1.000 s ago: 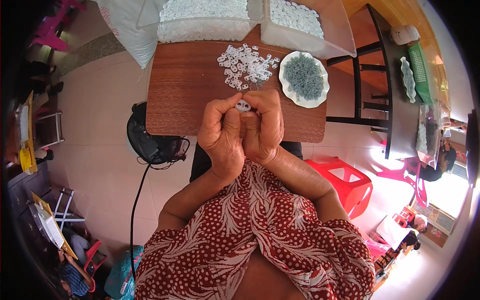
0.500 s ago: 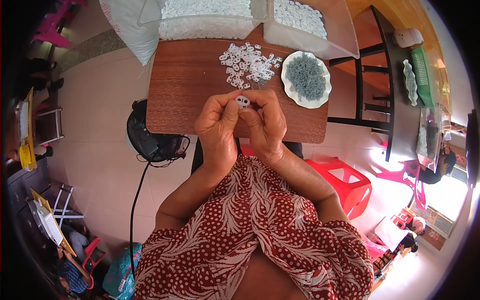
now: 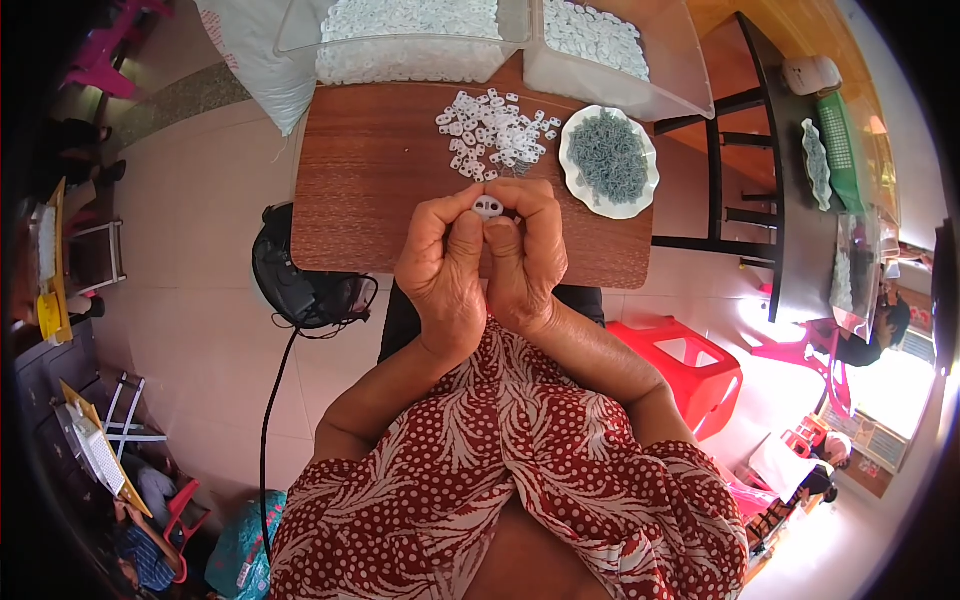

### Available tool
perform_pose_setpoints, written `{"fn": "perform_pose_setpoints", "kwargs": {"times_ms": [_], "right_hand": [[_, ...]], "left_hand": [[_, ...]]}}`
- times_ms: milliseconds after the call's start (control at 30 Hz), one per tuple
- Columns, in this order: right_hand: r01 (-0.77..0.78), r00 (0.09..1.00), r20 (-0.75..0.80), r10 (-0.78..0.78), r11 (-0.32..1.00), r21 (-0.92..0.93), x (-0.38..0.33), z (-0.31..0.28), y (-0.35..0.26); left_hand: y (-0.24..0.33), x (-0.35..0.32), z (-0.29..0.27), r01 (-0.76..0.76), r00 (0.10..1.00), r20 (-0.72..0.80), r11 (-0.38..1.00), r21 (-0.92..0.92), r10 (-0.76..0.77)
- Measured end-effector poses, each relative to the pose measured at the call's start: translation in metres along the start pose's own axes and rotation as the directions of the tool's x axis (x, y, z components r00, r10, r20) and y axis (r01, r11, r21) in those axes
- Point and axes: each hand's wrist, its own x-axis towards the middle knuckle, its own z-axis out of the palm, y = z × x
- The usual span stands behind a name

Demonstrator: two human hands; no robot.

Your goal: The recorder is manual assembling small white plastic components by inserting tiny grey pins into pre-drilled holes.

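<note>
Just past the table's near edge, both my hands meet at the fingertips around a small white plastic piece with two holes, which looks like a cord lock [image 3: 487, 207]. My left hand [image 3: 440, 265] is closed, its thumb and forefinger pinching the left side. My right hand [image 3: 527, 255] pinches the right side the same way. The remaining fingers curl out of sight behind. Beyond them lies a loose pile of similar white holed pieces [image 3: 485, 125]. To its right, small grey spring-like pieces [image 3: 608, 155] fill a white scalloped plate [image 3: 649, 185].
Two clear plastic bins [image 3: 590, 88] of white pieces stand along the far edge of the brown table [image 3: 360, 180]. A white sack [image 3: 255, 65] leans at far left. A black bag [image 3: 295, 275] is left of the table, a red stool [image 3: 690, 375] to the right. Other people sit farther off.
My hands have drawn slightly closer together, the thumbs now nearly side by side under the white piece. It stays pinched between them in almost the same place.
</note>
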Motion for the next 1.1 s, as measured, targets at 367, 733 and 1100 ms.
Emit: {"fn": "perform_pose_setpoints", "kwargs": {"times_ms": [367, 733, 1100], "right_hand": [[0.115, 0.99, 0.092, -0.108, 0.99, -0.081, 0.001, -0.003, 0.013], [-0.006, 0.999, 0.052, 0.006, 1.0, 0.011, -0.003, -0.003, 0.011], [0.01, 0.999, 0.053, -0.006, 0.997, -0.072, -0.005, 0.003, 0.019]], "left_hand": [[-0.014, 0.001, -0.003, -0.057, 0.997, -0.039, 0.991, 0.121, 0.062], [-0.008, 0.0, -0.005, 0.033, 0.999, 0.031, 0.999, 0.014, -0.034], [-0.027, -0.004, -0.001, 0.017, 0.999, -0.047, 0.998, 0.062, -0.014]]}}
